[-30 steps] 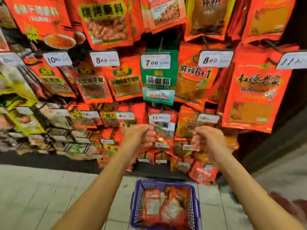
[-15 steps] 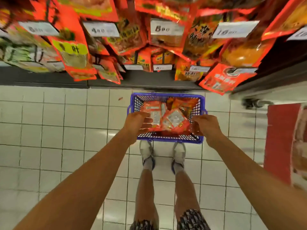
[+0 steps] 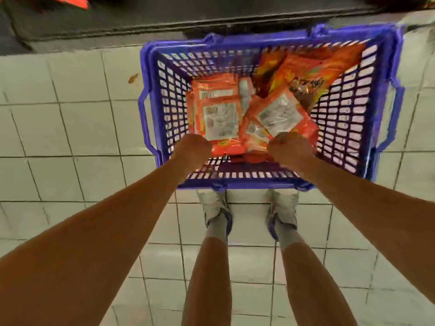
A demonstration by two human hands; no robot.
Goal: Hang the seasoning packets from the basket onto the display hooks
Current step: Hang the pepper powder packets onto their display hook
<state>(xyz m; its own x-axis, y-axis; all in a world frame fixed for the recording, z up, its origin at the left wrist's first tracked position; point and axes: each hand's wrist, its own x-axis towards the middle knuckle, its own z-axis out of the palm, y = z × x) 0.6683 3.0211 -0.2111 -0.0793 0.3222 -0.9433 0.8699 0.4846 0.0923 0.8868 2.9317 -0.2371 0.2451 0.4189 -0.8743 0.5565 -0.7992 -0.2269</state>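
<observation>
A blue plastic basket (image 3: 150,109) stands on the tiled floor just ahead of my feet. Several orange-red seasoning packets (image 3: 219,114) lie in it, most with their white back labels up. My left hand (image 3: 191,149) is down inside the basket at the near edge of the left packet, its fingers curled under and hidden. My right hand (image 3: 292,149) is curled at the near corner of a tilted packet (image 3: 280,114) and appears to grip it. The display hooks are out of view.
The dark base of the display shelf (image 3: 164,17) runs along the top, just behind the basket. One hanging red packet (image 3: 70,0) shows at the top left. My legs and grey shoes (image 3: 216,208) stand right behind the basket on pale floor tiles (image 3: 70,128).
My view has dropped from the hanging display to the basket on the floor. Both hands have come down from hook height into the basket and now sit at the packets' near edge.
</observation>
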